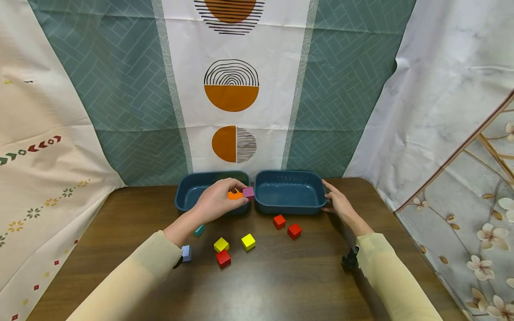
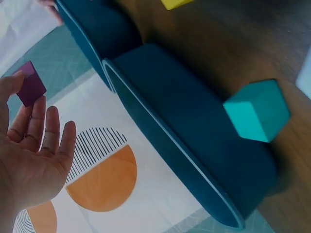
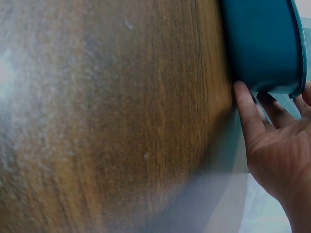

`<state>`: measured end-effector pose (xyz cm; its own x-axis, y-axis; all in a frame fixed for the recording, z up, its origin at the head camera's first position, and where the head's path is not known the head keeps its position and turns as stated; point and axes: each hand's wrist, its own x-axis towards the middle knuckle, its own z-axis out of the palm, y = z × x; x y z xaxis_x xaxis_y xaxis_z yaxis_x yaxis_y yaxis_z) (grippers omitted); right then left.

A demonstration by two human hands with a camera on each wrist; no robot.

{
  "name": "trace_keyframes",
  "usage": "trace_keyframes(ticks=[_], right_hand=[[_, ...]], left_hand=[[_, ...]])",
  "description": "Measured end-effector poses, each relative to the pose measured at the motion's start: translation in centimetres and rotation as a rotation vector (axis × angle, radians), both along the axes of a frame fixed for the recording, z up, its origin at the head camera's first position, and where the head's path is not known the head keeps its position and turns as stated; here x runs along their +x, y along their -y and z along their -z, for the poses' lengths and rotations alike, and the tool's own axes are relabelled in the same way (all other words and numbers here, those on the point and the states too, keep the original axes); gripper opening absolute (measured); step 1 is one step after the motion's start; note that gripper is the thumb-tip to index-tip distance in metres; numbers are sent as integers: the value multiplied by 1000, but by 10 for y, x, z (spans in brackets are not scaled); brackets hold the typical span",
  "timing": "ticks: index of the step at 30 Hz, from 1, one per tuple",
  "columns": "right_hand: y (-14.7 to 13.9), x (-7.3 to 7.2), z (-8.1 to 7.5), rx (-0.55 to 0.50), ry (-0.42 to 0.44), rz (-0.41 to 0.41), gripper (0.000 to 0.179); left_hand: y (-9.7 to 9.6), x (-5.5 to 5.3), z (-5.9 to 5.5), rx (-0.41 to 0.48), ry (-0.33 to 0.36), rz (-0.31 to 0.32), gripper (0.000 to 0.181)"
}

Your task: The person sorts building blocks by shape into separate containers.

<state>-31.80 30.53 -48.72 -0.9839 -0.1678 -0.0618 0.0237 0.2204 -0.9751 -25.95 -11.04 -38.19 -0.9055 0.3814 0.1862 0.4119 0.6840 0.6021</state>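
A purple cube (image 1: 248, 193) is pinched between the thumb and fingertips of my left hand (image 1: 217, 199). This hand is raised over the right end of the left blue bin (image 1: 188, 210), close to where the two bins meet. An orange patch (image 1: 235, 195) shows between its fingers in the head view; what it belongs to I cannot tell. My right hand (image 1: 340, 206) touches the outer right end of the right blue bin (image 1: 289, 209). In the right wrist view its fingers (image 3: 249, 109) extend against that end wall, with the thumb near the rim.
Red cubes (image 1: 294, 231), yellow cubes (image 1: 248, 242), a teal cube (image 2: 260, 109) and a pale blue cube (image 1: 186, 253) lie on the wooden table (image 1: 281, 285) in front of the bins. Behind the bins hangs a patterned curtain (image 1: 337, 89).
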Motion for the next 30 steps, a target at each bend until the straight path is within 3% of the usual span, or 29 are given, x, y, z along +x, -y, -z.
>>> trace_keyframes(ticks=[8, 18, 30], right_hand=[[0, 1, 0, -13, 12, 6, 63], [11, 19, -28, -56, 37, -8, 62], [10, 16, -28, -47, 29, -13, 62]], left_hand=[[-22, -14, -1, -5, -6, 18, 32], [-42, -26, 2, -47, 13, 36, 36], [-60, -40, 11, -155, -19, -9, 35]])
